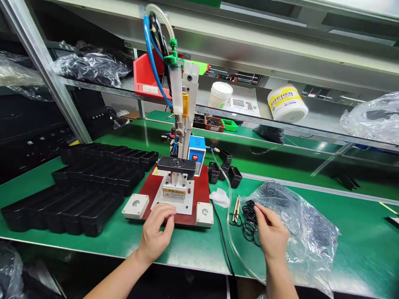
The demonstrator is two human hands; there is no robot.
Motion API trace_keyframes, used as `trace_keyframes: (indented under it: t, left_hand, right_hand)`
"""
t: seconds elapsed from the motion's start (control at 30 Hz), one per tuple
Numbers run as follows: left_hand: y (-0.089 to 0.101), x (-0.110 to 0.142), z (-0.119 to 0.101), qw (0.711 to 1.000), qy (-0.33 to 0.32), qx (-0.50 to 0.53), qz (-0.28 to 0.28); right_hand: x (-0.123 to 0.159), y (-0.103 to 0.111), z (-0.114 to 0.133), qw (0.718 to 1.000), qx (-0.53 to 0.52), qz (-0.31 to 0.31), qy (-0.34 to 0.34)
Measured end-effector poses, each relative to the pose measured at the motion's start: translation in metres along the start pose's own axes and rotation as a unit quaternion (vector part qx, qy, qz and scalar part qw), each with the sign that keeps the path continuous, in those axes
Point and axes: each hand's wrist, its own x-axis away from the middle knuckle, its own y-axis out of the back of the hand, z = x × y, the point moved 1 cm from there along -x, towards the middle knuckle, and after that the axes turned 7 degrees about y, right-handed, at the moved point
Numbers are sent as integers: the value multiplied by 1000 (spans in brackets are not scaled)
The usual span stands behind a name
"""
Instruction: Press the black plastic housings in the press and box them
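Pinching black rings (249, 211), black part (177, 166) crosswise

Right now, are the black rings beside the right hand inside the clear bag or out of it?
Out: the black rings lie on the green tabletop beside the clear bag, next to the right hand.

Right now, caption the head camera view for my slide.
Right hand at a pile of thin black rings, left hand before a dark-red machine base, over a glossy green workbench.
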Motion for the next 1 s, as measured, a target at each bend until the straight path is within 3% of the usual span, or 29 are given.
trace_keyframes:
  t: [0.07, 0.2, 0.33, 0.4, 0.5, 0.83, 1.0]
  left_hand:
    - [-2, 1, -5, 1000, -13, 8, 12]
    - [8, 8, -5, 1000, -20, -3, 7]
    - [32, 22, 5, 999, -4, -31, -13]
    - [44, 30, 12, 998, 6, -49, -27]
    - [55, 39, 20, 997, 22, -71, -38]
    - [51, 45, 24, 998, 49, -48, -15]
    - [51, 49, 25, 997, 55, -51, -15]
  right_hand:
    - [-14, -22, 53, 989, -114, -16, 97]
    - [-42, -78, 147, 936, -226, -32, 268]
    - [-60, -133, 195, 905, -195, 34, 376]
    - [-63, -150, 203, 905, -161, 67, 389]
    - [-61, -158, 206, 908, -136, 92, 386]
    - [-49, -142, 211, 882, 69, 201, 421]
    - [-52, -138, 217, 884, 94, 200, 413]
